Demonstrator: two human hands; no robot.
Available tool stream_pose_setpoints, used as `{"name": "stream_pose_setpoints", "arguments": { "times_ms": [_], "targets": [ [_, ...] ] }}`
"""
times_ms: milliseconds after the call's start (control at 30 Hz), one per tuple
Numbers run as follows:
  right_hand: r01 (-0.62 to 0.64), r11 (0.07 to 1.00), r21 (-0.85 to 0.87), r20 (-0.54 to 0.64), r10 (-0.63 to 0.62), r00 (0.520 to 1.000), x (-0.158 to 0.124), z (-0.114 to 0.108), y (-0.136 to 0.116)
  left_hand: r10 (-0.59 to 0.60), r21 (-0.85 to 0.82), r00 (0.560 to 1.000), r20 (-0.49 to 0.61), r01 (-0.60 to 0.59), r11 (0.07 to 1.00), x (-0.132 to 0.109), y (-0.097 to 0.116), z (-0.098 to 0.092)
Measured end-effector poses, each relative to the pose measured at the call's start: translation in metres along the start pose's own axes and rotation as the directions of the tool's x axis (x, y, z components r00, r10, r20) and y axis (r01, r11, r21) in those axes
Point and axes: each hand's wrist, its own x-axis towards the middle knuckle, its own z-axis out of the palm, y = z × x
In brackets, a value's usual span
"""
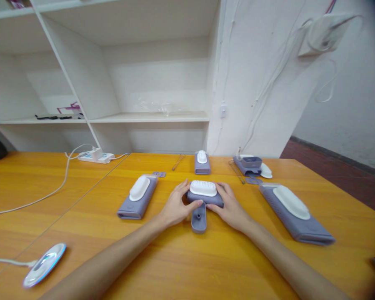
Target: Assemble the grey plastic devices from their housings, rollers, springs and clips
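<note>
In far shelving (150, 118), clear plastic (166, 109); in open grey tray (199, 227), round stud (198, 216). Grasped in left fingers (181, 188) and right fingers (226, 190): lavender-grey case (210, 199) under white bristle brush (203, 188).

Left of the fingers (194, 205), closer to the camera, a white oval disc (44, 265) glows blue along its edge! Beyond them, far left, there's a white power strip (106, 158) on the surface (181, 266); above and behind, shelving (150, 117) carries clear plastic (166, 109); up right, a wall-mounted box (312, 43).
</note>
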Motion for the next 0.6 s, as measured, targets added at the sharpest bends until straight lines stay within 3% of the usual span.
{"name": "stream_pose_setpoints", "arguments": {
  "times_ms": [167,600],
  "targets": [
    [-0.003,1.000,0.012,0.011,0.003,1.000,-0.0001,0.0002,0.0008,0.002,-0.075,1.000,0.021,-0.001,0.997,0.0031,0.0026,0.0008],
    [-0.077,0.993,0.092,-0.040,0.081,0.996,0.0031,-0.0034,0.0023,0.021,0.016,0.993,0.116,-0.023,1.000,0.0009,0.0063,0.0016]
  ]
}}
